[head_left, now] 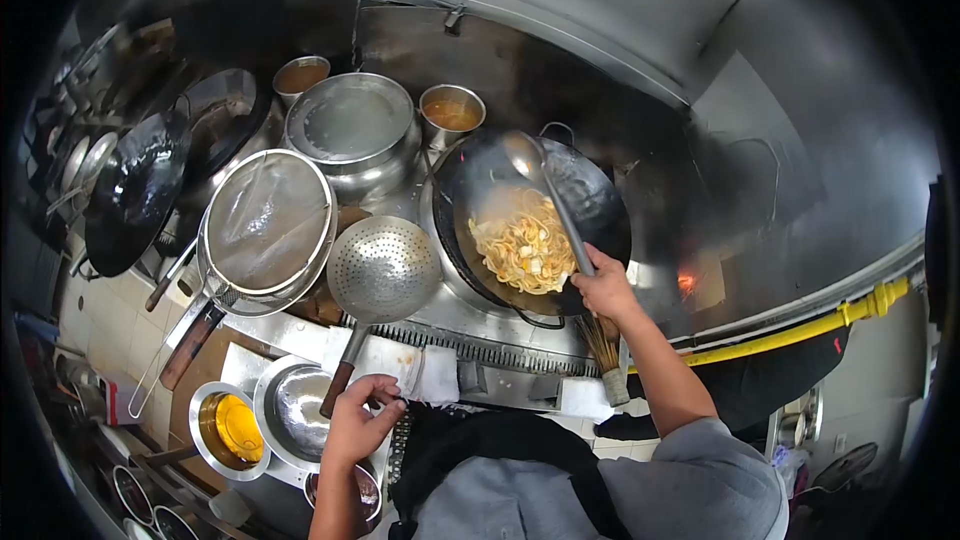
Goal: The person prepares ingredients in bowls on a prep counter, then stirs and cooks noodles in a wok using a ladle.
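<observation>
Head cam, only view: R hand (pixel 604 290) is wrapped round the ladle (pixel 563 215) at its lower handle, over the near R edge of the wok (pixel 595 205); fingers clenched on the shaft, exact thumb placement hard to tell. Ladle bowl sits up toward the wok's far side, handle slanting back to the cook; whether the bowl touches metal, can't tell. Noodles (pixel 525 248) lie heaped in the wok, near L part, pale bits mixed in, w/ steam above. Handling, my guess: ladle is stiff, all metal, mod. weight, bowl-heavy, so best held well back on the shaft, away from heat; may get slick if oily. Noodles prob. soft, slippery, easily broken, so scoop from under, don't press. Wok looks thin but wide, prob. heavy w/ food in & v. hot; a loop (pixel 540 321) shows at the near rim, the obvious hold, w/ a cloth, tho can't tell if it's the wok's or belongs to a pan under it. L hand (pixel 362 422) is off the wok, fingers loosely curled, thumb apart, gripping nothing I can make out; it's right by the wood handle end of the skimmer (pixel 384 270), contact unclear. Skimmer: rigid, bowl-heavy, take by the wood. Brush (pixel 604 345) is just below R hand, bristles stiff-ish, light.
</observation>
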`<state>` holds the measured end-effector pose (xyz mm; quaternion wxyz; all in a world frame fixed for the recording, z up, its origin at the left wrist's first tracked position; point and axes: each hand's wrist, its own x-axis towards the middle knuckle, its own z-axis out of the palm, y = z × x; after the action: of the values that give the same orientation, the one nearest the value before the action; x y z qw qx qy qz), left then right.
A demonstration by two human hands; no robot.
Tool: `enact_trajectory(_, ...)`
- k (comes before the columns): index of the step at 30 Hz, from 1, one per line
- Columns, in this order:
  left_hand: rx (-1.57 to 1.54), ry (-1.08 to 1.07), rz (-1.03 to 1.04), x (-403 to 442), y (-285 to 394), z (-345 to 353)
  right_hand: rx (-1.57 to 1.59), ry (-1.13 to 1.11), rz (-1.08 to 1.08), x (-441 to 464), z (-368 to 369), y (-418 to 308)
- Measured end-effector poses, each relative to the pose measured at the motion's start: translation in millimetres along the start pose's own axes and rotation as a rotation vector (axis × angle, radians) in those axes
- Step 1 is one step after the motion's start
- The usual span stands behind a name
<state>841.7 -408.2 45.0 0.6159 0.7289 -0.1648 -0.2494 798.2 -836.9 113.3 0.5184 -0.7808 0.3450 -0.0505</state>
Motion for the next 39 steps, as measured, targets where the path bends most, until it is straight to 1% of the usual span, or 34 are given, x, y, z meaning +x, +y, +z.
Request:
enact_trajectory(1, 0.001, -0.003, 0.046, 4, 4, 2, -0.041, 0.017, -0.003, 7, 6, 12)
enact_trajectory(2, 0.007, -0.015, 0.049, 6, 8, 9, -0.074, 0.044, -0.001, 4, 5, 21)
enact_trajectory(3, 0.009, -0.037, 0.064, 8, 11, 17, -0.203, -0.002, 0.0, 4, 2, 22)
enact_trajectory(4, 0.006, -0.058, 0.079, 12, 13, 18, -0.204, -0.003, 0.001, 9, 4, 31)
enact_trajectory(6, 0.079, -0.061, 0.094, 10, 20, 41, -0.482, -0.005, -0.239, 10, -1, 53)
enact_trajectory(8, 0.03, -0.089, 0.165, 5, 21, 58, -0.451, -0.023, -0.227, -6, -19, 56)
enact_trajectory(9, 0.047, -0.098, 0.169, 2, 24, 69, -0.546, -0.087, -0.253, -24, -34, 51)
enact_trajectory(10, 0.049, -0.107, 0.159, -6, 23, 87, -0.642, -0.152, -0.271, -40, -53, 60)
enact_trajectory(11, 0.052, -0.138, 0.112, -6, 23, 89, -0.653, -0.132, -0.4, -41, -53, 63)
enact_trajectory(12, 0.053, -0.174, 0.061, -9, 24, 97, -0.653, -0.132, -0.394, -47, -69, 66)
enact_trajectory(13, 0.039, -0.191, 0.122, -16, 26, 124, -0.891, -0.184, -0.319, -58, -97, 77)
enact_trajectory(14, 0.042, -0.189, 0.123, -14, 23, 129, -1.133, -0.23, -0.248, -64, -110, 64)
enact_trajectory(16, 0.068, -0.346, -0.027, -25, 10, 160, -1.473, -0.148, -0.362, -77, -155, 65)
enact_trajectory(17, 0.104, -0.353, -0.023, -25, 11, 162, -1.483, -0.096, -0.488, -73, -161, 80)
enact_trajectory(18, 0.097, -0.354, -0.033, -28, 1, 171, -1.487, -0.109, -0.485, -87, -164, 80)
enact_trajectory(20, 0.133, -0.551, -0.134, -32, -45, 197, -1.313, -0.071, -0.29, -124, -174, 78)
enact_trajectory(21, 0.21, -0.598, -0.144, -34, -72, 207, -1.318, -0.079, -0.286, -142, -182, 75)
enact_trajectory(22, 0.195, -0.607, -0.157, -37, -99, 227, -1.089, -0.13, -0.273, -158, -198, 80)
enact_trajectory(23, 0.288, -0.647, -0.126, -35, -117, 234, -0.849, -0.162, -0.272, -171, -208, 76)
enact_trajectory(24, 0.37, -0.697, -0.098, -36, -141, 248, -0.855, -0.164, -0.26, -184, -219, 71)
enact_trajectory(25, 0.54, -0.768, 0.077, -30, -173, 284, -0.811, -0.227, -0.221, -188, -230, 69)
enact_trajectory(26, 0.541, -0.768, 0.077, -25, -178, 300, -0.752, -0.286, -0.194, -193, -233, 67)
enact_trajectory(28, 0.696, -0.789, 0.257, -13, -188, 345, -0.806, -0.301, -0.193, -185, -229, 74)
enact_trajectory(29, 0.696, -0.789, 0.257, -3, -197, 356, -0.845, -0.284, -0.119, -176, -214, 76)
enact_trajectory(30, 0.766, -0.816, 0.21, 7, -207, 374, -0.895, -0.269, -0.04, -162, -199, 79)
enact_trajectory(31, 0.819, -0.847, 0.159, 10, -213, 397, -0.931, -0.226, 0.019, -129, -179, 101)
enact_trajectory(32, 0.786, -0.877, 0.111, 14, -197, 392, -0.931, -0.226, 0.018, -127, -181, 106)
enact_trajectory(33, 0.829, -0.819, 0.244, 16, -213, 401, -0.837, -0.191, -0.156, -127, -186, 110)
enact_trajectory(34, 0.848, -0.788, 0.308, 18, -227, 407, -0.738, -0.162, -0.332, -123, -188, 112)
enact_trajectory(35, 0.868, -0.754, 0.372, 20, -242, 412, -0.786, -0.172, -0.274, -124, -190, 110)
enact_trajectory(36, 0.944, -0.794, 0.346, 21, -249, 416, -0.847, -0.144, -0.296, -130, -204, 97)
enact_trajectory(37, 1.019, -0.839, 0.322, 20, -256, 419, -0.976, -0.122, -0.253, -139, -219, 81)
enact_trajectory(38, 1.018, -0.846, 0.328, 19, -261, 419, -1.102, -0.096, -0.205, -148, -231, 67)
enact_trajectory(39, 1.028, -0.825, 0.351, 18, -266, 417, -1.102, -0.089, -0.199, -153, -240, 60)
